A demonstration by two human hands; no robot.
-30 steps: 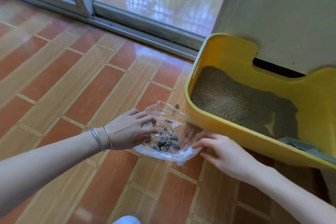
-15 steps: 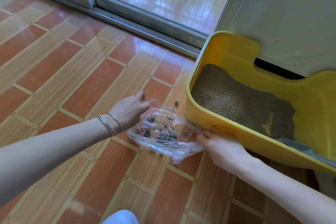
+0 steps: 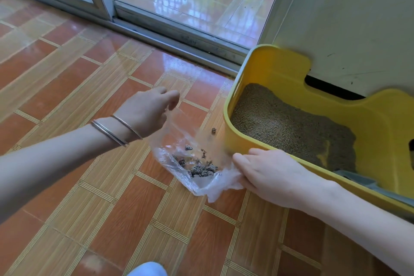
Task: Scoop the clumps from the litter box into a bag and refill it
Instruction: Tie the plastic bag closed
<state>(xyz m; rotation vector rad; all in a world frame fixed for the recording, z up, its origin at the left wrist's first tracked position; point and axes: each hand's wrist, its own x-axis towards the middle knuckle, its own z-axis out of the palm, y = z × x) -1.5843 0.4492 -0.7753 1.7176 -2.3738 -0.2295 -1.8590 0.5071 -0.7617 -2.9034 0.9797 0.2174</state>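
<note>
A clear plastic bag (image 3: 179, 141) lies on the tiled floor just left of the yellow litter box (image 3: 291, 67). Several dark clumps (image 3: 202, 170) sit in the bag's low end. My left hand (image 3: 147, 112) pinches the bag's upper edge and holds it lifted above the floor. My right hand (image 3: 264, 172) grips the bag's crumpled lower right edge, pressed against the box's front wall. Brown litter (image 3: 286, 125) fills the box. One loose clump (image 3: 214, 130) lies on the floor beside the box.
A grey scoop (image 3: 354, 178) lies inside the box at its right end. A sliding glass door with a metal track (image 3: 174, 36) runs along the back. A pale wall (image 3: 347, 18) stands behind the box. Something light blue (image 3: 147, 270) shows at the bottom edge.
My left hand rose and drew the bag's upper edge up and away from me, stretching the bag open. My right hand closed on the bag's lower right edge by the box.
</note>
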